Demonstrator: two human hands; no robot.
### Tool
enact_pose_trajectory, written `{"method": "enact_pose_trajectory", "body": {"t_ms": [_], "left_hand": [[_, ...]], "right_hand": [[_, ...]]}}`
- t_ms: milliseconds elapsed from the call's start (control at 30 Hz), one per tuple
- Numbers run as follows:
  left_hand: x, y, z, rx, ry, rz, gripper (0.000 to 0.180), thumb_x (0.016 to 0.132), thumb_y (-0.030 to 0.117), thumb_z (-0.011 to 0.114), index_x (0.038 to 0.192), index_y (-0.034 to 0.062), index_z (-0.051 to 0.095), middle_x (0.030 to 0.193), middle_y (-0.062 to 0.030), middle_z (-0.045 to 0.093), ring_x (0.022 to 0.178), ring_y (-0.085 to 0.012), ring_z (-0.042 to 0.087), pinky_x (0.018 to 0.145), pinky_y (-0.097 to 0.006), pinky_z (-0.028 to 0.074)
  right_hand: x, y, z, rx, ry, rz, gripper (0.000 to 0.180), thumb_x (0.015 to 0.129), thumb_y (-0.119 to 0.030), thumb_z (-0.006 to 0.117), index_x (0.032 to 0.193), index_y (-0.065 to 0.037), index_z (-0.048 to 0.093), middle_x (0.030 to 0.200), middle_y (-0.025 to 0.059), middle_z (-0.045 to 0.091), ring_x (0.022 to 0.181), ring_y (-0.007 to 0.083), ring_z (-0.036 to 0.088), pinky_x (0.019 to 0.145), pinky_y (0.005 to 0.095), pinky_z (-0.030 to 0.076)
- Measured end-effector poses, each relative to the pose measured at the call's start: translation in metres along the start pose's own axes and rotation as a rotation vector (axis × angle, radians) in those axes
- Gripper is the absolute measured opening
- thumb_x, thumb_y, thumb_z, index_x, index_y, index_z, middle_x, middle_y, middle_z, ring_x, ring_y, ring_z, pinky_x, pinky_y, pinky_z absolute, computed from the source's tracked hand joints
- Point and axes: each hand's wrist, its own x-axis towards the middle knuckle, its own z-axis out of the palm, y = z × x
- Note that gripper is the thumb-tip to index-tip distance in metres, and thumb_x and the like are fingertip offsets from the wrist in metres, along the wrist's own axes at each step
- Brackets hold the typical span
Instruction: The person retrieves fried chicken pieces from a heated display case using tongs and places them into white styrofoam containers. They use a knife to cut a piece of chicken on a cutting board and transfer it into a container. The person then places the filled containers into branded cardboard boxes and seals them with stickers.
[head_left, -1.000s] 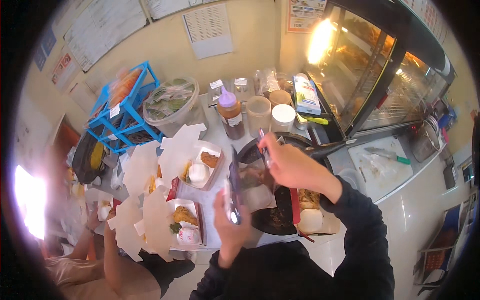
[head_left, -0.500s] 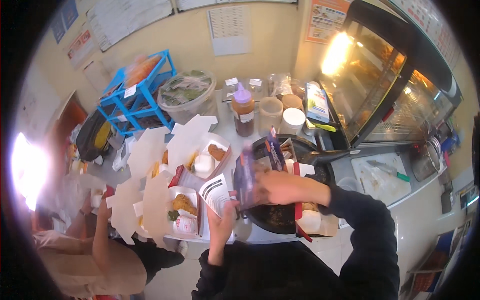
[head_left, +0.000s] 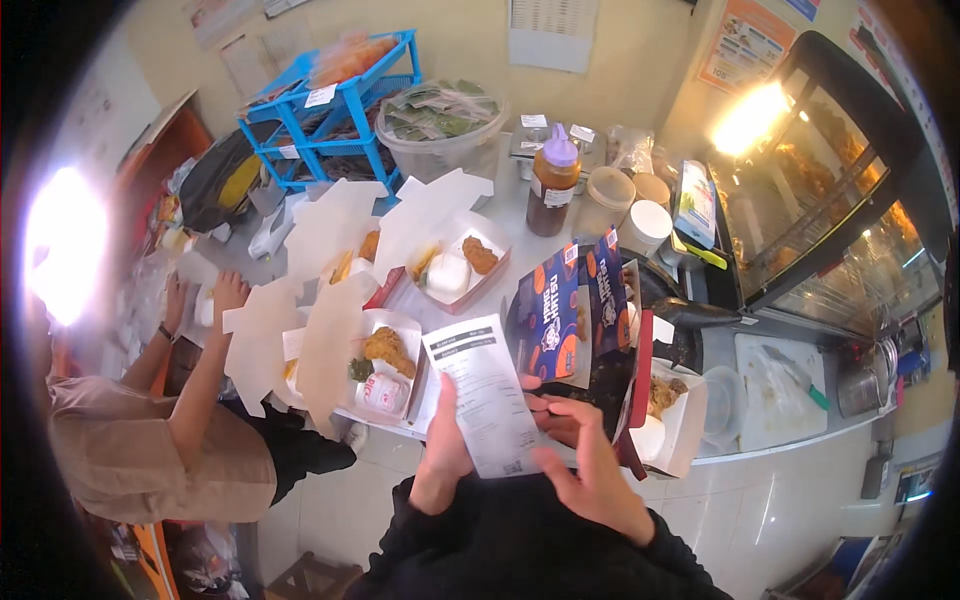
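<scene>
A long printed paper receipt (head_left: pixel 482 400) is held up in front of my body. My left hand (head_left: pixel 447 450) grips its left edge, thumb on the face and fingertips showing past the far side. My right hand (head_left: pixel 592 465) is beside the receipt's right edge, thumb and fingers apart and holding nothing. Just beyond it stand two dark blue cartons, one nearer (head_left: pixel 550 315) and one behind (head_left: pixel 608 290), over a round black pan (head_left: pixel 680 345). To the left, an open meal box (head_left: pixel 385 370) contains fried chicken and a paper-wrapped item. Another open box (head_left: pixel 465 265) behind it contains chicken and a white portion.
An open box (head_left: pixel 670 420) with food sits at the right. Behind are a sauce bottle (head_left: pixel 555 185), tubs, a blue rack (head_left: pixel 350 120) and a lit food warmer (head_left: pixel 810 190). A knife lies on a cutting board (head_left: pixel 775 390). At left, another person (head_left: pixel 160 440) works.
My right hand has let go of a blue carton, now standing over the pan, and has come back beside the receipt. The receipt now faces me more fully. The view has shifted left.
</scene>
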Motion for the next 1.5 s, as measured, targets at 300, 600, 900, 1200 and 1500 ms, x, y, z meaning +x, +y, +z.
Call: {"method": "enact_pose_trajectory", "body": {"t_ms": [300, 600, 900, 1200, 1500], "left_hand": [[0.048, -0.023, 0.022, 0.93, 0.072, 0.731, 0.052, 0.094, 0.031, 0.052, 0.134, -0.0021, 0.049, 0.131, -0.0198, 0.055, 0.119, -0.0298, 0.053, 0.104, -0.038, 0.039], [0.066, -0.062, -0.026, 1.155, 0.515, 0.682, 0.036, 0.099, 0.017, 0.057, 0.131, 0.0001, 0.053, 0.103, -0.0153, 0.071, 0.083, -0.0274, 0.072, 0.073, -0.034, 0.056], [0.058, -0.063, -0.032, 1.262, 0.486, 0.76, 0.037, 0.096, 0.012, 0.061, 0.132, 0.0031, 0.056, 0.103, -0.0177, 0.071, 0.081, -0.0318, 0.072, 0.068, -0.037, 0.056], [0.052, -0.038, -0.039, 1.414, 0.225, 0.47, 0.058, 0.088, 0.024, 0.071, 0.139, 0.0078, 0.048, 0.121, -0.012, 0.065, 0.106, -0.0295, 0.066, 0.083, -0.039, 0.056], [-0.019, -0.01, -0.083, 1.341, 0.032, 0.458, 0.044, 0.093, 0.02, 0.066, 0.132, 0.0043, 0.054, 0.129, -0.0181, 0.059, 0.119, -0.0374, 0.056, 0.097, -0.043, 0.049]], "right_hand": [[-0.014, 0.07, 0.036, -0.18, 0.771, -0.271, 0.024, 0.098, -0.002, 0.05, 0.121, 0.006, 0.055, 0.115, 0.0177, 0.048, 0.102, 0.0285, 0.053, 0.089, 0.0371, 0.044], [0.017, 0.104, 0.032, -0.678, 0.678, -0.603, 0.036, 0.097, -0.001, 0.046, 0.131, 0.01, 0.051, 0.131, 0.0273, 0.042, 0.113, 0.0393, 0.049, 0.098, 0.0432, 0.042], [0.069, 0.107, 0.036, -0.886, 0.426, 0.048, 0.061, 0.073, 0.008, 0.061, 0.132, -0.011, 0.058, 0.141, 0.0144, 0.042, 0.123, 0.0403, 0.045, 0.096, 0.0459, 0.047], [0.065, 0.14, 0.015, -0.94, 0.316, 0.104, 0.055, 0.08, -0.001, 0.065, 0.134, -0.004, 0.054, 0.138, 0.0164, 0.046, 0.126, 0.0391, 0.045, 0.104, 0.0438, 0.041], [0.068, 0.059, 0.049, -0.755, 0.808, -0.155, 0.049, 0.101, -0.016, 0.05, 0.143, 0.005, 0.036, 0.14, 0.0226, 0.041, 0.135, 0.0362, 0.038, 0.113, 0.0456, 0.028]]}}
